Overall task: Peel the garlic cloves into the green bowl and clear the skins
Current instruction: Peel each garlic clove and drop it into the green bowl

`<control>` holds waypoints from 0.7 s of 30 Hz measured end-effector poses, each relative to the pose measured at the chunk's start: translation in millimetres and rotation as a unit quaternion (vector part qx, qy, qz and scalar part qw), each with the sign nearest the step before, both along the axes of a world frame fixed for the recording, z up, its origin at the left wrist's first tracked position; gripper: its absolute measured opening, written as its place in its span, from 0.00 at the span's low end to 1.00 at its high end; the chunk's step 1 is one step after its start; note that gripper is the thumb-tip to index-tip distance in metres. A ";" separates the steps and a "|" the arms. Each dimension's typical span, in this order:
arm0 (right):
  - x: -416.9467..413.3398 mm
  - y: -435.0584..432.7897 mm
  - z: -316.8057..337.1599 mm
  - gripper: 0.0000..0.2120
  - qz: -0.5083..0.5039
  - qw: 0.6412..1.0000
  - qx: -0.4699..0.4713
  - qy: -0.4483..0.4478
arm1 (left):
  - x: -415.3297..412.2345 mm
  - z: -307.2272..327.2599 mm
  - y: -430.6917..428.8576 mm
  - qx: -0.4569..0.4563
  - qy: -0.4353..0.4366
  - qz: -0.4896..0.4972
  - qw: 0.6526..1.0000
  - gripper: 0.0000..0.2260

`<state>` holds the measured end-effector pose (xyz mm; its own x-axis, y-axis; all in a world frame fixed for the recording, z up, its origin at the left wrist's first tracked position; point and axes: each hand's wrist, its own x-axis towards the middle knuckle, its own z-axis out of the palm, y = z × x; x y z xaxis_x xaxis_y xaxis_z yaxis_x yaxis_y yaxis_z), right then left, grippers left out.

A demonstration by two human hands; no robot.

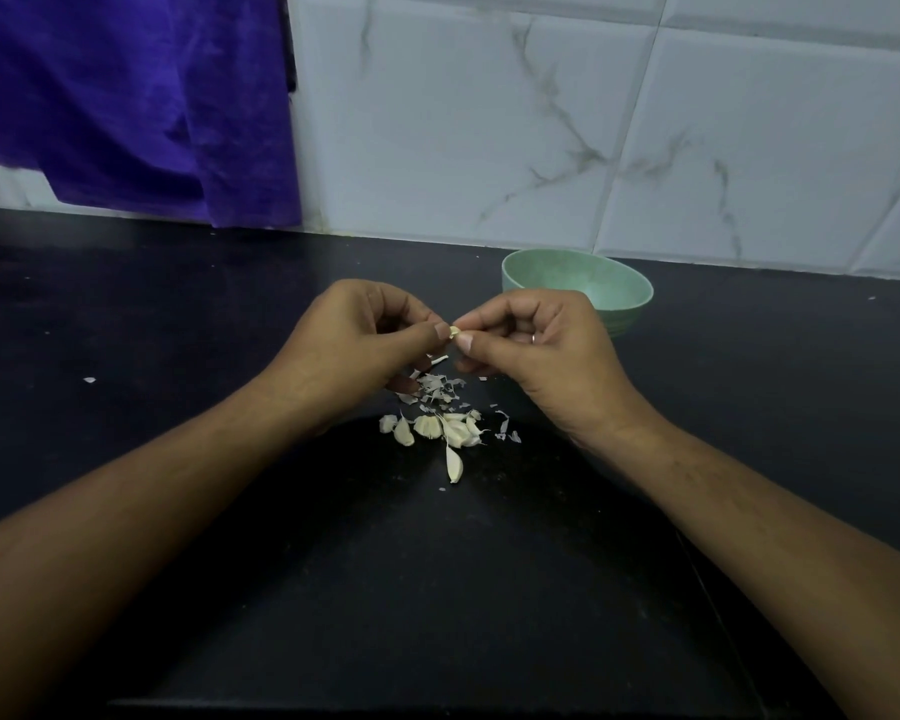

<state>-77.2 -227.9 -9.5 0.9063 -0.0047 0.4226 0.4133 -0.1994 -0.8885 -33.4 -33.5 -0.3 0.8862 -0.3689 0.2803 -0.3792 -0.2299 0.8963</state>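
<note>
Both of my hands meet above the black counter and pinch one small garlic clove (455,332) between their fingertips. My left hand (354,340) holds it from the left, my right hand (536,345) from the right, thumbs and forefingers curled on it. Below them lies a scatter of thin white skins (435,389). Nearer to me sits a cluster of several unpeeled cloves (440,428), one lying apart (453,465). The green bowl (619,288) stands just behind my right hand, partly hidden by it; what it holds cannot be seen.
A purple cloth (131,101) hangs over the tiled wall at the back left. A stray skin flake (89,379) lies far left on the black counter (178,314). The counter's front edge runs near the bottom of the view.
</note>
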 end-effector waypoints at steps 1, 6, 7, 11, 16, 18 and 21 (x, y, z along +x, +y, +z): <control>-0.1 0.4 0.0 0.04 0.002 1.000 0.001 0.001 | 0.3 -0.3 0.0 0.003 -0.006 0.006 1.000 0.05; -1.1 1.3 -0.2 0.04 0.011 1.000 0.004 0.007 | 0.9 -1.9 0.1 0.014 -0.031 0.011 0.999 0.05; -1.7 1.5 0.4 0.04 0.014 1.000 0.005 0.010 | 1.0 -2.1 -0.1 0.017 -0.036 0.012 0.999 0.05; -3.6 5.3 3.3 0.05 0.028 0.998 0.038 0.033 | 0.5 -1.4 -1.5 0.023 -0.037 0.017 0.999 0.06; -5.1 8.9 5.8 0.04 0.045 0.995 0.075 0.049 | 1.7 -0.3 -0.1 0.018 -0.020 0.017 0.999 0.10; -5.4 7.2 6.7 0.05 0.049 0.994 0.080 0.061 | 1.3 0.4 0.2 0.019 -0.012 0.010 1.000 0.10; -6.0 4.9 7.1 0.08 0.047 0.994 0.070 0.065 | 0.9 0.7 0.8 0.028 -0.020 0.016 0.999 0.13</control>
<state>-83.1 -223.0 -2.4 0.9523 0.0317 0.3036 0.3046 -0.0352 -0.9518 -32.5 -32.7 0.5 0.8864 -0.3561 0.2957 -0.4061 -0.2917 0.8660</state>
